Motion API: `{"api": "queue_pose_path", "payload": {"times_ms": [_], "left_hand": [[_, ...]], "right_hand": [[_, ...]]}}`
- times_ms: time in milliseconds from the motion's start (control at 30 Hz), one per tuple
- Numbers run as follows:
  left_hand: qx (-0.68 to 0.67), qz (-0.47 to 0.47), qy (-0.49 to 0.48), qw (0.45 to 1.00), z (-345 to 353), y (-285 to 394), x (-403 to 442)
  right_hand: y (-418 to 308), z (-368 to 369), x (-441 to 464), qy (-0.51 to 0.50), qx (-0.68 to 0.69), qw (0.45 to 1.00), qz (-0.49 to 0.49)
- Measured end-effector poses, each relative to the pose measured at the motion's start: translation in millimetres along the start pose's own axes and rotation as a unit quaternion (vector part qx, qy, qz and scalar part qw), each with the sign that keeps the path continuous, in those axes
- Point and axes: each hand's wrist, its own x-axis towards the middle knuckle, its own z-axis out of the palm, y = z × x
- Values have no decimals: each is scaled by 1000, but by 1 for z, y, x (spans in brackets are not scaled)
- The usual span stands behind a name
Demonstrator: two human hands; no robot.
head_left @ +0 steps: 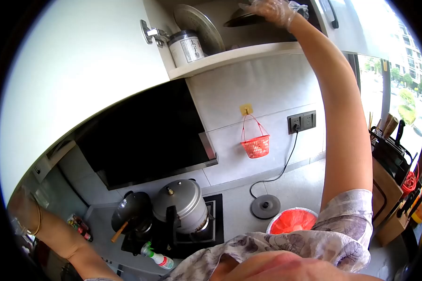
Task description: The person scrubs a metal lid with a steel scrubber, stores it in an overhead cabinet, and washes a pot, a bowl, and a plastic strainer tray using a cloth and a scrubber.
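My right hand (273,11), in a clear plastic glove, reaches up into the open wall cupboard. Its fingers close at the edge of a dark pot lid (244,19), partly cut off by the top of the view. Beside that lid, a large metal lid (202,25) leans upright behind a white canister with a dark cap (186,48). At the far left, my left hand (24,206) is by the lower edge of the raised white cupboard door (79,70). Shadow and the view's dark border hide its fingers; a bracelet circles the wrist.
Below, a black wok (131,210) and a large pressure cooker (181,202) stand on the stove. A spray bottle (157,257) is at the front. A red basket (256,146) hangs on the wall above a kettle base (265,206). Knives (399,133) stand at right.
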Motion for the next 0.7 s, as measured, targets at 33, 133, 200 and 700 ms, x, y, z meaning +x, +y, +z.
{"api": "queue_pose_path", "payload": {"times_ms": [33, 133, 200, 700], "left_hand": [[7, -5, 2, 1000, 2, -1, 0], [17, -13, 3, 1000, 9, -3, -2], [22, -20, 4, 1000, 11, -4, -2], [13, -22, -27, 999, 19, -1, -5]], "right_hand": [[6, 4, -2, -21, 16, 999, -19], [13, 51, -12, 34, 17, 999, -33], [16, 66, -15, 14, 62, 998, -15], [8, 11, -26, -258, 97, 946, 168]]}}
